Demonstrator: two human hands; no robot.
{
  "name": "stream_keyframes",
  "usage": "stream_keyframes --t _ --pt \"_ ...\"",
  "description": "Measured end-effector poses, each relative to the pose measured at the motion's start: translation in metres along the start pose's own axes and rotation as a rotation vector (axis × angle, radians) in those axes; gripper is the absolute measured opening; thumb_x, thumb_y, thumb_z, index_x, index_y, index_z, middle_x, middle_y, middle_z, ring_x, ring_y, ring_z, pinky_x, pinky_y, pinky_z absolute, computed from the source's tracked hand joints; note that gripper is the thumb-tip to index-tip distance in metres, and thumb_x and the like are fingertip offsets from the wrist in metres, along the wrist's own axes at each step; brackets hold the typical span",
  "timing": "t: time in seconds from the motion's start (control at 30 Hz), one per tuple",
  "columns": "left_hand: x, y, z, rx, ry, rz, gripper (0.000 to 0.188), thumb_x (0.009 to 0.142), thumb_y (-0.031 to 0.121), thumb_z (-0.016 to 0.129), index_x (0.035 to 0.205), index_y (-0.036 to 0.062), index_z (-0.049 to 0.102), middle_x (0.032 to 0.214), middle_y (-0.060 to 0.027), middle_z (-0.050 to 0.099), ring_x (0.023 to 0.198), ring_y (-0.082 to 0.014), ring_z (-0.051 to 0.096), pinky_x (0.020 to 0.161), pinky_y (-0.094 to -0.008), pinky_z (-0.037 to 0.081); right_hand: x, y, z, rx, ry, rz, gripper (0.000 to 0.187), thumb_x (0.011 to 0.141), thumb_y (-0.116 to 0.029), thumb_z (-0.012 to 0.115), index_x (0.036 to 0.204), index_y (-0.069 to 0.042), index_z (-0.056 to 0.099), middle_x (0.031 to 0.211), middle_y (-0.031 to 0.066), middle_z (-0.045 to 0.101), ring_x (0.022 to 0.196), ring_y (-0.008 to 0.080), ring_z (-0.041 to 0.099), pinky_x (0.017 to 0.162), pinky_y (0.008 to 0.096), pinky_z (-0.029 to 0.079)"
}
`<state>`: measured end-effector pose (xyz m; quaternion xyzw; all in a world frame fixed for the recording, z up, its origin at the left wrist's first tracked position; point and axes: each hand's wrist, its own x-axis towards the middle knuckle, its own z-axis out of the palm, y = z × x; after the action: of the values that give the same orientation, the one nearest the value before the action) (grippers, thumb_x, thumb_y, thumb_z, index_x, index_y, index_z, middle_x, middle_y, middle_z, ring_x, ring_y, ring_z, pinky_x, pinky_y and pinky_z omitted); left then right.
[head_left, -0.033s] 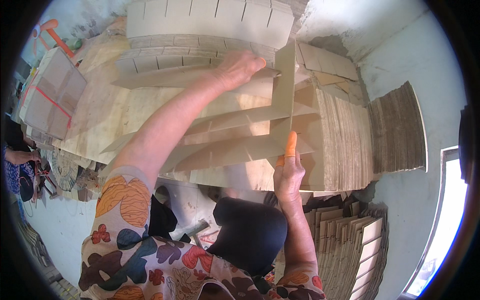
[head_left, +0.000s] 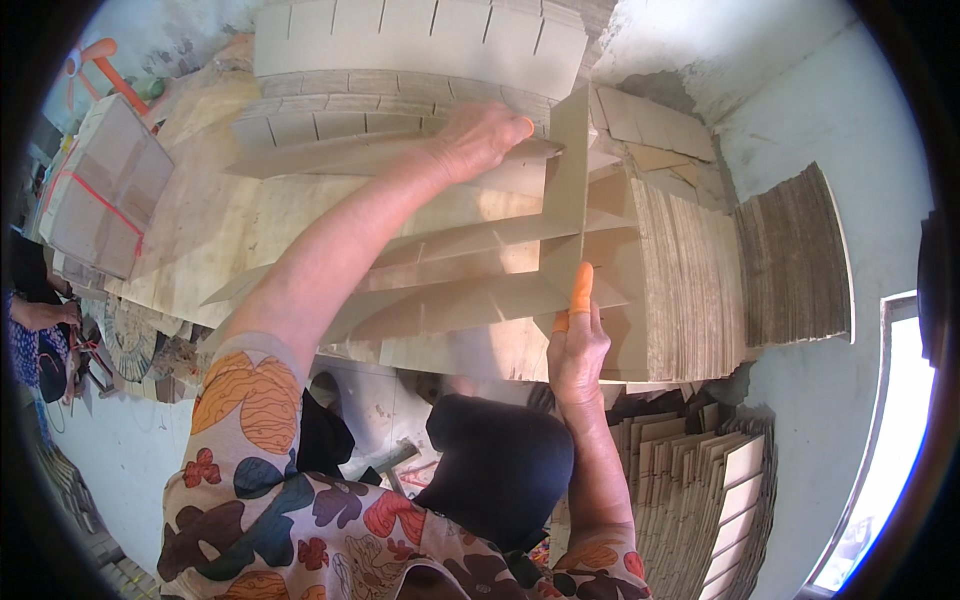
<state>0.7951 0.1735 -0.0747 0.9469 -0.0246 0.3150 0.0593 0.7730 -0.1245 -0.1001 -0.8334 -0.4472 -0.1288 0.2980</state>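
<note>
Cardboard crosspiece [head_left: 568,170]: plain tan, narrow, straight-edged; crosses long matching strips [head_left: 440,308].

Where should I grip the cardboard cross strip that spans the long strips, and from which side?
I'd pinch the cross strip near its far end, coming from above, fingers on its broad faces. It looks thin and stands on edge, and that end projects past the long strips. The right hand takes up the near end; the left hand crowds the left.
</note>
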Motion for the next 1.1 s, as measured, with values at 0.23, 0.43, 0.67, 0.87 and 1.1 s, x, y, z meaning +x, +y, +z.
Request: stream_keyframes --t 0.23,0.43,0.67,0.87,1.1 --pt "-0.007 0.038 -0.031 -0.22 0.005 0.017 0.007 0.072 0.0 0.057 0.072 0.0048 0.051 0.067 -0.0128 0.054 0.066 -0.0307 0.055 0.054 -0.0409 0.043 -0.005 -0.006 -0.015 -0.04 -0.111 0.076 0.075 0.073 0.01 0.053 0.142 -0.004 0.028 0.098 0.0222 0.058 0.066 0.0356 0.061 0.056 0.0399 0.054" --pt "-0.041 0.049 -0.073 -0.307 -0.072 -0.166 0.003 0.076 0.001 0.056 0.078 0.0033 0.055 0.067 -0.0154 0.052 0.064 -0.0342 0.053 0.057 -0.0422 0.044 -0.014 -0.035 -0.067 -0.115 -0.27 0.122 0.069 0.077 0.008 0.047 0.142 -0.009 0.032 0.102 0.0218 0.06 0.082 0.0377 0.062 0.071 0.0427 0.053" --pt "-0.121 0.049 -0.101 -0.889 -0.252 -0.912 0.044 0.091 0.039 0.047 0.109 -0.0009 0.055 0.088 -0.019 0.061 0.084 -0.027 0.06 0.072 -0.0383 0.046 -0.013 -0.008 -0.01 -0.155 -0.336 -0.193 0.062 0.073 0.009 0.048 0.134 0.0 0.039 0.081 0.0215 0.058 0.068 0.0368 0.059 0.058 0.0455 0.048" --pt "-0.221 0.103 -0.221 -0.069 0.128 -0.267 0.047 0.079 0.018 0.068 0.119 0.0013 0.051 0.1 -0.0158 0.062 0.089 -0.0325 0.06 0.076 -0.0393 0.049 -0.001 -0.004 -0.063 0.07 -0.356 0.155 0.049 0.08 -0.016 0.069 0.124 -0.002 0.053 0.107 0.0222 0.063 0.086 0.0319 0.065 0.072 0.0406 0.05" --pt "-0.417 0.167 -0.295 -0.147 -0.253 -0.954 0.069 0.079 0.041 0.067 0.129 0.0012 0.043 0.121 -0.0181 0.052 0.111 -0.0337 0.051 0.094 -0.0415 0.041 -0.031 0.123 -0.057 -0.661 -0.271 0.478 0.091 0.071 -0.042 0.075 0.141 -0.005 0.031 0.138 0.0173 0.043 0.121 0.0333 0.047 0.092 0.0449 0.043"
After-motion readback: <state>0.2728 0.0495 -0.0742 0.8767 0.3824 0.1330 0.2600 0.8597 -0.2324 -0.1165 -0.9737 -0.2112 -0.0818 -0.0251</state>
